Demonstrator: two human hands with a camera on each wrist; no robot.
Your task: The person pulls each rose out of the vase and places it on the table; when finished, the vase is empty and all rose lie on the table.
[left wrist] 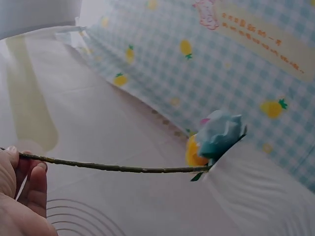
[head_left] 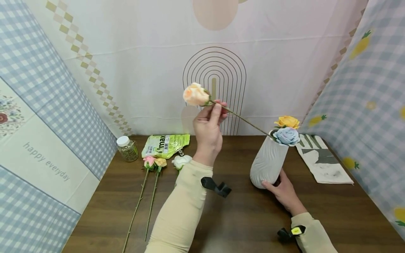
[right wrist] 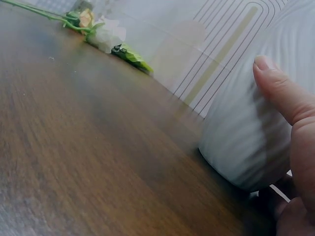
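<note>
Between thumb and fingers, my left hand [head_left: 210,130] pinches the stem of a peach rose [head_left: 196,95] just below its bloom. The stem slants down to the right, and its far end meets the mouth of a white ribbed vase [head_left: 269,163]; how far inside it reaches is hidden. My right hand [head_left: 286,191] grips the vase low on its body, thumb in front, the fingers mostly hidden behind. The vase leans, its mouth tipped to the right. A yellow rose [head_left: 288,122] and a blue rose [head_left: 287,136] stand in it, their blooms at the rim.
On the left of the table lie a pink rose [head_left: 148,161], a yellowish rose [head_left: 160,162] and a white rose [head_left: 181,161]. Behind them are a green-and-white packet [head_left: 165,146] and a lidded jar [head_left: 128,149]. A printed cloth [head_left: 322,160] lies at the right.
</note>
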